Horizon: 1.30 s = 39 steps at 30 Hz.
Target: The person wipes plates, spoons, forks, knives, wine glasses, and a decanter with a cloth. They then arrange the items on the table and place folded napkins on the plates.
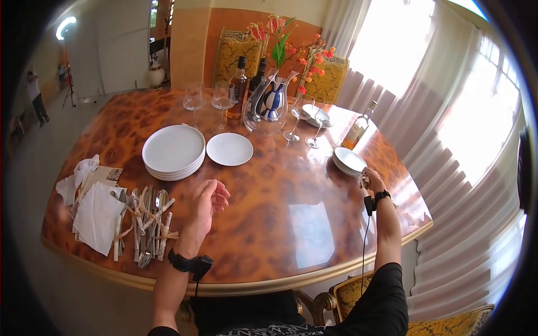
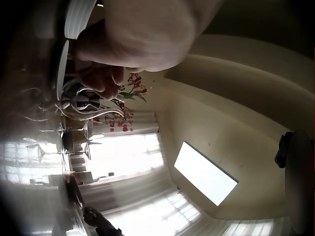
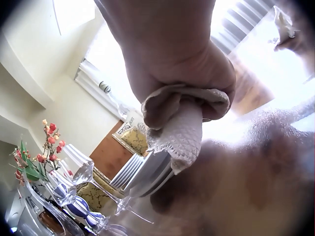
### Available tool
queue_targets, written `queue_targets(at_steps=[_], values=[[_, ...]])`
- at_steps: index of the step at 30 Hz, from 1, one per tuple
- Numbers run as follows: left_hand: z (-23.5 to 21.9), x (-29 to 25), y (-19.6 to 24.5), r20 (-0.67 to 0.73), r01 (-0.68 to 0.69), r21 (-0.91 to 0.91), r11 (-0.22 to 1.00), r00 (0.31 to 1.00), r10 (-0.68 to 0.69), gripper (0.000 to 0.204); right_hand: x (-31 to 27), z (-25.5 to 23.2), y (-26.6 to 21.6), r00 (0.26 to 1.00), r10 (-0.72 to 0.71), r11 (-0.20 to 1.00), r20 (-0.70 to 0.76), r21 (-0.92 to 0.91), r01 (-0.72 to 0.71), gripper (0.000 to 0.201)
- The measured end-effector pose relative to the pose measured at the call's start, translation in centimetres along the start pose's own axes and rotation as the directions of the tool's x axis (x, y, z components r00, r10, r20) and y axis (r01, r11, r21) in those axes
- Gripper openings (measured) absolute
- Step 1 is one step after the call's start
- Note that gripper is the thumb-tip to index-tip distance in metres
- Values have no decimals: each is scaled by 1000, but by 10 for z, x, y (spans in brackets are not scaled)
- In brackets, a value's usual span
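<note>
My right hand (image 1: 375,182) is beside a small stack of white dishes (image 1: 349,161) on the right of the table. In the right wrist view, the fingers of that hand (image 3: 182,64) grip a crumpled, cream textured cloth (image 3: 183,135), whose end hangs beside the dishes (image 3: 147,177). My left hand (image 1: 210,200) hovers over the table, palm turned sideways, fingers loosely bent and holding nothing. In the left wrist view, this hand (image 2: 142,39) partly covers the scene. Behind it are a stack of large white plates (image 1: 174,148) and a single white plate (image 1: 230,149).
Tied cutlery (image 1: 145,218) and white napkins (image 1: 98,215) lie at the left. Toward the back stand wine glasses (image 1: 194,101), dark bottles (image 1: 238,84), a glass decanter (image 1: 263,112), flowers (image 1: 277,50) and more plates (image 1: 318,116). Another bottle (image 1: 358,127) stands behind the small dishes.
</note>
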<state>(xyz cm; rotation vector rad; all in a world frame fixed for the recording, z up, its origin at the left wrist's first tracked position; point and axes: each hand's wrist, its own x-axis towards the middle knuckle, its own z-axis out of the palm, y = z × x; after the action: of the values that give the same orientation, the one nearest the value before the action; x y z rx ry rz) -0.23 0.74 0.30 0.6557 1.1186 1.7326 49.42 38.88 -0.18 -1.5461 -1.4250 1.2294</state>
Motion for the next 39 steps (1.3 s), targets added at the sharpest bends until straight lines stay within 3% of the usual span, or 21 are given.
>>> queue_targets(at_steps=[1, 2, 5, 10, 12, 13, 15, 19, 21, 22, 23, 24, 25, 27, 28, 29, 31, 33, 35, 37, 39], values=[[0, -1, 0, -6, -4, -6, 1000, 1000, 4, 25, 14, -3, 9, 999, 49, 993, 5, 108, -49, 25], [2, -1, 0, 10, 2, 5, 1000, 1000, -2, 24, 19, -4, 16, 996, 1, 976, 93, 215, -21, 29], [3, -4, -2, 49, 22, 10, 1000, 999, -23, 23, 21, 2, 17, 999, -24, 930, 35, 369, 9, 28], [2, -6, -4, 139, 71, 20, 997, 988, -73, 24, -21, 46, -12, 988, -155, 937, 22, 320, 140, 28], [8, -11, -2, 150, 85, 33, 996, 985, -89, 25, -99, 94, -54, 982, -173, 942, 71, 302, 144, 22], [9, -13, -2, 175, 89, 46, 995, 980, -96, 27, -109, 112, -52, 969, -241, 924, 56, 319, 212, 25], [11, -13, 0, 211, 104, 101, 989, 970, -124, 38, -152, 153, -70, 941, -252, 953, 227, 227, 200, 28], [15, -18, 11, 253, 87, 38, 995, 963, -94, 60, -227, 230, -93, 837, -204, 978, 508, 68, 197, 29], [12, -18, 13, 239, 3, -111, 994, 971, 23, 61, -245, 259, -91, 755, -217, 969, 619, 43, 243, 30], [19, -19, 14, 77, -49, -204, 978, 995, 66, 57, -252, 268, -90, 744, -186, 972, 642, 11, 234, 30], [13, -14, 11, 67, -50, -190, 980, 996, 64, 57, -257, 275, -88, 733, -153, 974, 663, -22, 224, 29], [4, -6, 2, 1, -158, -45, 986, 987, 158, 54, -253, 278, -82, 712, -175, 959, 680, -45, 279, 34], [1, -2, 2, -47, -254, 102, 962, 965, 260, 52, -250, 277, -81, 708, -175, 960, 685, -41, 278, 34], [1, -3, 3, -26, -280, 151, 948, 958, 287, 50, -234, 274, -91, 690, -390, 814, 610, -121, 567, 41], [6, -6, 2, -64, -281, 234, 931, 951, 303, 50, -222, 271, -97, 768, -466, 814, 440, -128, 567, 45], [9, -9, 0, -102, -265, 316, 911, 945, 310, 51, -210, 268, -106, 842, -446, 867, 304, -90, 491, 38], [7, -4, -13, -73, -216, 264, 940, 967, 242, 49, -191, 289, -110, 734, -671, 732, 110, 260, 630, 34], [8, -3, -28, -30, -222, 244, 944, 971, 236, 46, -236, 316, -130, 685, -708, 706, 173, 119, 699, 31], [8, -3, -32, -29, -193, 140, 971, 980, 199, 46, -263, 339, -123, 383, -859, 378, 339, -85, 922, 31], [10, -4, -26, -31, -168, 41, 985, 985, 169, 46, -281, 347, -111, 187, -726, 189, 662, -69, 980, 40], [14, -12, -9, -92, -197, 23, 980, 976, 199, 47, -300, 335, -107, 24, -655, 48, 755, 10, 999, 52]])
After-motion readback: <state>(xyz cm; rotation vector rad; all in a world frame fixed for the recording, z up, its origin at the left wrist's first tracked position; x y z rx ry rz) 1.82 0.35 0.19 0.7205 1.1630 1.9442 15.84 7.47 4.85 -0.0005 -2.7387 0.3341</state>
